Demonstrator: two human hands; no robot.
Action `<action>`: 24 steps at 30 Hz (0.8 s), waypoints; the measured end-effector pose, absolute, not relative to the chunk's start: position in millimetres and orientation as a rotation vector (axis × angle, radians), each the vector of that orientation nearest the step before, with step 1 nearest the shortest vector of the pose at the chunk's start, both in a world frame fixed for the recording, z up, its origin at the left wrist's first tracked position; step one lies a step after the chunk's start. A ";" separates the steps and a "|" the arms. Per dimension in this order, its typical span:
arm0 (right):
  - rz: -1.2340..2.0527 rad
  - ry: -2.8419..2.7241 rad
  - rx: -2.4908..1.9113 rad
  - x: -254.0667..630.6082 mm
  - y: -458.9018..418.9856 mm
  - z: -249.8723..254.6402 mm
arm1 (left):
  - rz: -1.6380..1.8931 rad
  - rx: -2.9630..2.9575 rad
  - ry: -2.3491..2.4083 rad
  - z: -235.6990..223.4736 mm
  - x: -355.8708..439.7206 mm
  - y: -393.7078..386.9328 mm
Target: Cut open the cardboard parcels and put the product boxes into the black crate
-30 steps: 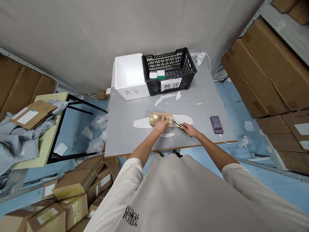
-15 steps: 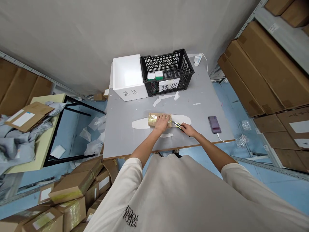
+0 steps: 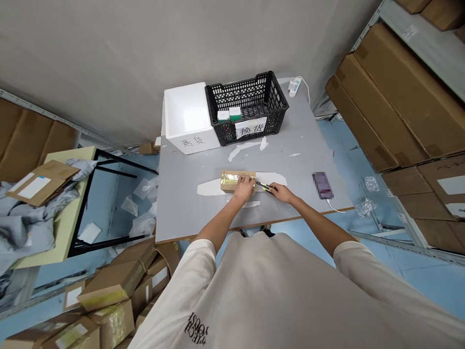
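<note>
A small cardboard box, banded with shiny yellowish tape, lies on the grey table over a white patch. My left hand grips the box from the near side, its fingers bent over the right part of the top. In my right hand is a utility knife with black and yellow-green parts. Its tip points left and meets the box's right end. Whether the blade is in the tape or only touching it, I cannot tell.
Behind the box stand a white foam box and a black plastic crate holding small white-and-green boxes. A blurred phone on a cable lies at the right. Cartons are piled at lower left, and a power strip sits at the back.
My left hand has shifted slightly, its fingers now more bent on the box. The knife has moved a little left with my right hand. The camera view has shifted slightly.
</note>
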State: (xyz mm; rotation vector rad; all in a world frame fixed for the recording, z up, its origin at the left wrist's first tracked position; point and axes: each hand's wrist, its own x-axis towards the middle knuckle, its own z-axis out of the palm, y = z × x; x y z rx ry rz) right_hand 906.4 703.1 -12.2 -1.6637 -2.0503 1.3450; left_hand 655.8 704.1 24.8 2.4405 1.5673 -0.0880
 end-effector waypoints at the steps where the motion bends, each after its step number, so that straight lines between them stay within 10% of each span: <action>1: 1.343 -2.049 -1.661 904.1 704.0 -11.8 | -0.082 2.441 1.567 24.9 655.1 703.6; 24: 1.605 -1.982 -1.590 913.6 696.3 -6.7 | 0.039 2.409 1.562 18.4 649.7 703.8</action>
